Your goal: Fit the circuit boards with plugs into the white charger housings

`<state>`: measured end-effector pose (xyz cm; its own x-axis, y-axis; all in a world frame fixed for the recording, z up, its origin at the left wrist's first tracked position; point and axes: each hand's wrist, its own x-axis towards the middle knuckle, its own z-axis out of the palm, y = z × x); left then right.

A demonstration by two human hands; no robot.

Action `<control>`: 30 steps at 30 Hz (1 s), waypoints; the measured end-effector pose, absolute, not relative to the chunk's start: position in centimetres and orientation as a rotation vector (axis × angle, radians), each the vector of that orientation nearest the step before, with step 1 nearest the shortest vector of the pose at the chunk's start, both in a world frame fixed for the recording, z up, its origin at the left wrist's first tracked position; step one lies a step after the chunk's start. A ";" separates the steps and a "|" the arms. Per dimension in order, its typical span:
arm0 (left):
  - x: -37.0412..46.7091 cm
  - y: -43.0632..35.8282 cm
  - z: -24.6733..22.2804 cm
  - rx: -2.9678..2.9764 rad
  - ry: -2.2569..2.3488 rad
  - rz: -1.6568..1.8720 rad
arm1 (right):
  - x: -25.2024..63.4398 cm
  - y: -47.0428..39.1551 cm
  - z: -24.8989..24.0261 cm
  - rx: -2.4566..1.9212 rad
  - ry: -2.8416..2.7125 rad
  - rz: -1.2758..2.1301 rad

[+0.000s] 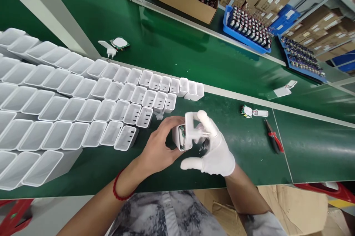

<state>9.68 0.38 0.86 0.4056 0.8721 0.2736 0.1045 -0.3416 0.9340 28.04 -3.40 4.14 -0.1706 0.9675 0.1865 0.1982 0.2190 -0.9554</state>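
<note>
My bare left hand is wrapped round a white rectangular case, held above the green bench. Part of a green circuit board shows inside the case's open end. My right hand, in a white glove, holds a white plastic end piece against that opening between its index finger and other fingers; its thumb is stretched out below. A small dark part shows beneath the gloved fingers, too blurred to name.
Rows of open white cases fill the bench's left. Red-handled pliers and a circuit board with a white cap lie right. Behind stand a cardboard box and a blue tray of parts.
</note>
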 end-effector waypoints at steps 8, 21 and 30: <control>11.2 -0.8 -0.8 1.513 0.962 1.013 | 25.9 -4.0 2.6 -1.444 -1.127 1.319; 8.7 0.7 2.6 1.171 0.775 0.664 | 26.1 -3.4 3.0 -1.279 -1.134 1.509; 9.5 0.6 2.4 1.232 0.886 0.727 | 25.8 -3.0 2.9 -1.340 -1.207 1.473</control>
<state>9.53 0.57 2.44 0.4838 0.8582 -0.1714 -0.0005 0.1961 0.9806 25.84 -3.01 2.86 -0.1280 0.9629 -0.2375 0.0436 -0.2338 -0.9713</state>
